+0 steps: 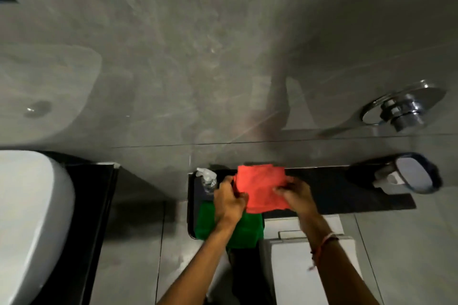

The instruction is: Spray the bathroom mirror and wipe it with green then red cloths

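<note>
both hands, left hand [229,202] and right hand [296,195], grip a crumpled red cloth [260,187] above a folded green cloth [244,229].

No legible text, label, brand, number or sign appears anywhere in view. The spray bottle [207,180] carries a pale patch on its clear body, too small and blurred to read. The red cloth [261,187] and green cloth [244,231] show plain, unmarked surfaces.
</note>
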